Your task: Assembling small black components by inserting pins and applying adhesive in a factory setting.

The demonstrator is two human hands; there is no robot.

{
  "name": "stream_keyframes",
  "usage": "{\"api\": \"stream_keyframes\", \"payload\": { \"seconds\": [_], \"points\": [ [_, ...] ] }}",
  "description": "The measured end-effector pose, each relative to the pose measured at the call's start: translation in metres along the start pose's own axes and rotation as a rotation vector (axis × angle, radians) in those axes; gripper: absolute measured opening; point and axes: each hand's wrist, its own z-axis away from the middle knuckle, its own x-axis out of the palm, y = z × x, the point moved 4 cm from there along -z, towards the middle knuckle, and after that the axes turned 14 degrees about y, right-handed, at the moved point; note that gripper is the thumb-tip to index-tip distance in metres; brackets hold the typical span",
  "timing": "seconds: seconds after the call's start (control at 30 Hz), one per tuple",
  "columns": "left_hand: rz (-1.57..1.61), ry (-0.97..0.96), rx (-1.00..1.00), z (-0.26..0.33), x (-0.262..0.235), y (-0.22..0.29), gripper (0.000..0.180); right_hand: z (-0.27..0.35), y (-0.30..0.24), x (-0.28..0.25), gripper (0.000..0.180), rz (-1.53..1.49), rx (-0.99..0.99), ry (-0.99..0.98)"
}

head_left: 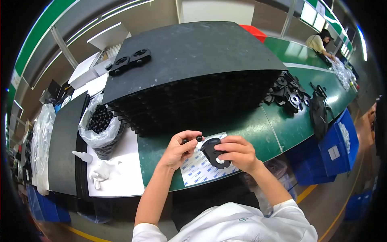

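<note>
Between the thumb and fingers of my left hand (179, 151) is a small round black knob (199, 138). My right hand (238, 153) grips a black plastic housing (211, 151) with a rounded outline and a white round spot near its lower end. The knob is close to the upper left edge of the housing; whether they touch I cannot tell. Beneath both hands, a white sheet with blue print (197, 172) lies on the green table (161, 177). My right fingers cover part of the housing.
A tall stack of black trays (193, 52) stands just beyond my hands, with two-ring black parts (130, 61) on top. At left is a clear bag of black balls (100, 120) beside a white bottle (82, 156). Black parts (288, 92) lie right; blue bins (336, 145) stand below.
</note>
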Motion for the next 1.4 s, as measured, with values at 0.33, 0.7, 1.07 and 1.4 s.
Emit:
{"api": "stream_keyframes", "payload": {
  "seconds": [0.33, 0.7, 1.07, 1.4],
  "points": [
    [-0.039, 0.055, 0.014, 0.001, 0.003, 0.001, 0.019, 0.026, 0.033, 0.035, 0.016, -0.898, 1.151, 0.438],
    [-0.082, 0.07, -0.001, 0.003, 0.003, 0.001, 0.017, 0.034, 0.039, 0.045, 0.016, -0.995, 1.276, 0.397],
    [-0.387, 0.139, 0.474, 0.001, 0.001, 0.011, 0.03, 0.0, 0.023, 0.037, 0.02, -0.77, 1.188, 0.226],
    [0.246, 0.111, 0.017, -0.004, -0.012, 0.005, 0.01, -0.161, 0.027, 0.018, 0.03, -0.278, 0.417, 0.233]
  ]
}}
